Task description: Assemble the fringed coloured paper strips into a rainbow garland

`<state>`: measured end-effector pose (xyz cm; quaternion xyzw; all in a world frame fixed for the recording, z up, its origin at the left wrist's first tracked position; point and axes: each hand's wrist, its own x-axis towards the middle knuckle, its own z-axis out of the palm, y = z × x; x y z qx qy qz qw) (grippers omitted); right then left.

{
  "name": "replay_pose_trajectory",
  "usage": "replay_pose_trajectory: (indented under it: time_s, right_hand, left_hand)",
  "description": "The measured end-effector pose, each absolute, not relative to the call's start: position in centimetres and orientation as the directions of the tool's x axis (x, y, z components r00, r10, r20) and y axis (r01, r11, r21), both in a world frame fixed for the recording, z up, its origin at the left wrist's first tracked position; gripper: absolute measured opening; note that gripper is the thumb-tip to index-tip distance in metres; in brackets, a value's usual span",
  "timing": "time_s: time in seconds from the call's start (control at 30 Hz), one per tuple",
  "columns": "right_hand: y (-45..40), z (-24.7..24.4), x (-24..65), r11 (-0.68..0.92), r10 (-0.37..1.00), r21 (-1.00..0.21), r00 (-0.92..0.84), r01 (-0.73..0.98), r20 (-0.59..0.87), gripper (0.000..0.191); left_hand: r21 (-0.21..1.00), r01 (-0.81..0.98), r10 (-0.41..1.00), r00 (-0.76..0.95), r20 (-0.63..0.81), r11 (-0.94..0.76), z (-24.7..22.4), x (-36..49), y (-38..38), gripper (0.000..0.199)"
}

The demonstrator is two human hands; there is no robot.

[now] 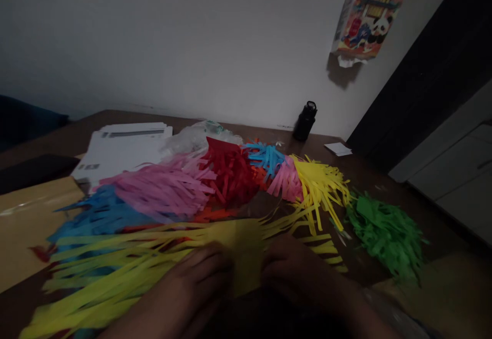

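1. From my end of the feed, I have the yellow fringed sheet (244,241) directly between and just beyond my two hands. Its solid middle band runs away from me; its long axis, counting the strips, lies mostly crosswise, left to right, with the left strips slanting down towards me.
2. My left hand (205,277) is at the left edge of that band, its forearm over some strips. My right hand (288,265) is at the right edge. Both look about equally near; I can't call one closer.
3. Both hands have curled fingers against the yellow material. Shadow and blur hide the thumbs and fingertips, so I cannot tell whether either is pinching it or only resting there.
4. The sheet looks thin and papery, matte, with long, narrow, loose strips on both sides; the left ones spread wide and overlap.
5. Beyond my left hand I see a blue fringe (103,211), a pink fringe (165,188) and, farther inward, a crumpled red fringe (230,175). Behind them is a wrinkled, see-through plastic bag (200,136), beside flat printed papers (123,149).
6. Beyond my right hand sits a yellow bunch (321,175), and off to its right a tangled green bunch (388,234). A dark, upright bottle (305,123) stands farther back on the brown table (365,175).
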<state>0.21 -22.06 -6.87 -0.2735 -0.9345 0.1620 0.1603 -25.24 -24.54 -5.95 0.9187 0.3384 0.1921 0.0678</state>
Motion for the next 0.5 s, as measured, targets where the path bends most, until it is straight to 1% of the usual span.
replay_pose_trajectory:
  time_s: [0.1,0.2,0.27,0.33,0.37,0.47,0.5]
  right_hand:
    - [-22.2,-6.7,-0.1,0.812,0.564,-0.307,-0.802,0.496,0.196,0.016]
    - [-22.4,-6.7,-0.5,0.797,0.599,-0.245,-0.776,0.552,0.197,0.012]
    - [-22.6,-6.9,-0.7,0.771,0.634,-0.242,-0.745,0.589,0.208,0.01]
    - [-22.6,-7.1,-0.8,0.756,0.654,-0.252,-0.719,0.604,0.235,0.01]
    - [-22.7,-7.1,-0.8,0.755,0.654,-0.258,-0.712,0.602,0.254,0.011]
    - [-23.0,-6.8,-0.8,0.766,0.643,-0.266,-0.694,0.585,0.324,0.012]
    - [-23.2,-6.6,-0.8,0.77,0.638,-0.271,-0.685,0.578,0.353,0.012]
  left_hand:
    - [0.23,0.603,0.645,0.708,0.287,-0.764,-5.8,-25.2,-24.6,0.023]
    - [0.256,0.602,0.654,0.687,0.316,-0.756,-5.9,-25.2,-24.7,0.023]
    - [0.268,0.617,0.672,0.66,0.336,-0.74,-6.1,-25.2,-24.9,0.029]
    - [0.236,0.637,0.676,0.648,0.352,-0.734,-6.3,-25.2,-25.1,0.037]
    - [0.223,0.645,0.675,0.637,0.373,-0.731,-6.3,-25.1,-25.1,0.037]
    - [0.227,0.635,0.653,0.589,0.475,-0.738,-6.2,-24.7,-25.2,0.03]
    - [0.233,0.641,0.654,0.562,0.506,-0.731,-6.2,-24.6,-25.2,0.033]
